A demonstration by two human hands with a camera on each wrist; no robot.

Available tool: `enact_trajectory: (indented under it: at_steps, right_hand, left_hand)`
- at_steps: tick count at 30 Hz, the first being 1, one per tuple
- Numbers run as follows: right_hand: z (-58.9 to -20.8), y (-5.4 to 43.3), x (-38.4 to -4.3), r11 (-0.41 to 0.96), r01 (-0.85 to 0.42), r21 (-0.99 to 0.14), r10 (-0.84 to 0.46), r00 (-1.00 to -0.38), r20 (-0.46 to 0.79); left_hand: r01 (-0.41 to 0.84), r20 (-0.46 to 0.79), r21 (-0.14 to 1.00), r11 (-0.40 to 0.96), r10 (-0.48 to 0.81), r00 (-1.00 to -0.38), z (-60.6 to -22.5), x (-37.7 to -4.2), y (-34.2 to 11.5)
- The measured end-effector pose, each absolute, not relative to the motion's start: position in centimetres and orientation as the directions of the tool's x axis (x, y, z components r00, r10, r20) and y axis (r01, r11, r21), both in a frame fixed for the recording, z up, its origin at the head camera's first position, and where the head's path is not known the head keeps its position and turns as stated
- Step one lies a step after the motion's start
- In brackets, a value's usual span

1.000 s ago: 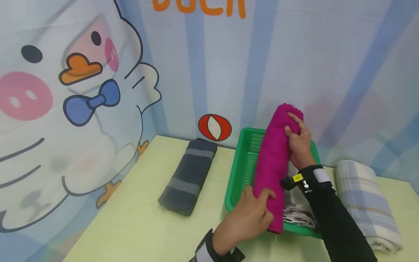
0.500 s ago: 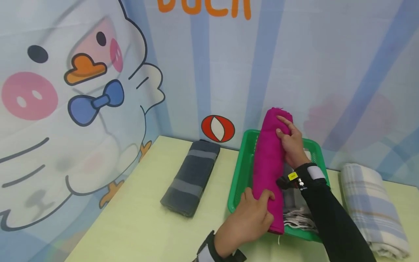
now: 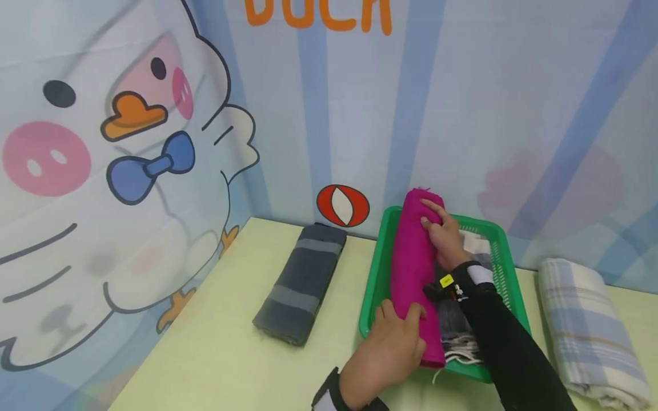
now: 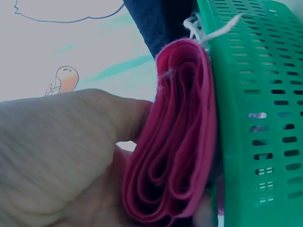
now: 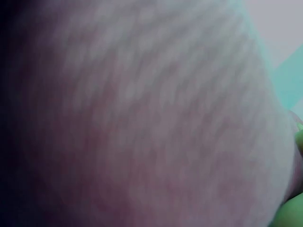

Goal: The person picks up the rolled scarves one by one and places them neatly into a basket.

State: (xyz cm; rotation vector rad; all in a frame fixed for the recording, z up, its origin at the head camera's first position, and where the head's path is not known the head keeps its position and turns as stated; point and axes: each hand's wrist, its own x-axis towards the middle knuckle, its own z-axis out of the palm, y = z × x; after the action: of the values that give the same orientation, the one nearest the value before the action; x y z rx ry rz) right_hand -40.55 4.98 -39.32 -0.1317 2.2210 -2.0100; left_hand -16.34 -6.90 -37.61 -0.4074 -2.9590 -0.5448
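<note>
A folded magenta cloth (image 3: 413, 268) slants lengthwise over the left side of a green plastic basket (image 3: 377, 274). My left hand (image 3: 385, 348) grips its near end; in the left wrist view the layered folds of the cloth (image 4: 177, 132) show between thumb and fingers, close beside the basket's slotted wall (image 4: 265, 118). Near the far end, my right hand (image 3: 446, 240) holds the cloth by its right edge. A grey and white fringed cloth (image 3: 454, 314) lies in the basket to the right, partly hidden by the right arm. Skin fills most of the right wrist view, blurred.
Left of the basket a dark grey striped folded cloth (image 3: 303, 279) lies on the pale yellow table (image 3: 205, 331). To the right rests a thick white and blue plaid folded blanket (image 3: 591, 331). A printed duck backdrop (image 3: 354, 103) stands behind the table.
The magenta cloth's far end has moved left and down toward the basket, with my right hand on it. More of the grey and white cloth shows. My left hand has hardly moved.
</note>
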Motion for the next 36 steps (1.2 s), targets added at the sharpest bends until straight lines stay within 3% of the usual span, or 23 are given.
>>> enact_trajectory:
  at_steps: [9,18,25,31,36]
  right_hand:
    - [-40.8,4.7,-40.9,0.118,0.007,-0.993,-0.188,-0.982,-0.029]
    - [-41.7,4.3,-41.0,0.145,-0.01,-0.989,-0.191,-0.981,-0.018]
    - [-42.2,4.4,-40.9,0.168,-0.02,-0.986,-0.18,-0.984,-0.011]
    - [-42.7,4.3,-40.8,0.17,0.008,-0.985,-0.198,-0.979,-0.042]
    - [-43.5,3.9,-40.7,0.129,0.062,-0.99,-0.179,-0.98,-0.085]
  left_hand:
    - [0.248,0.133,0.199,0.948,0.224,-0.965,-37.7,-16.6,-6.4]
    - [0.198,0.155,0.321,0.926,0.155,-0.976,-37.6,-16.5,-6.1]
    - [0.253,0.202,0.025,0.967,0.243,-0.949,-37.5,-16.5,-5.9]
    - [0.161,0.181,0.024,0.987,0.154,-0.971,-37.5,-16.3,-5.7]
    - [0.195,0.129,-0.053,0.979,0.2,-0.971,-37.3,-16.2,-5.5]
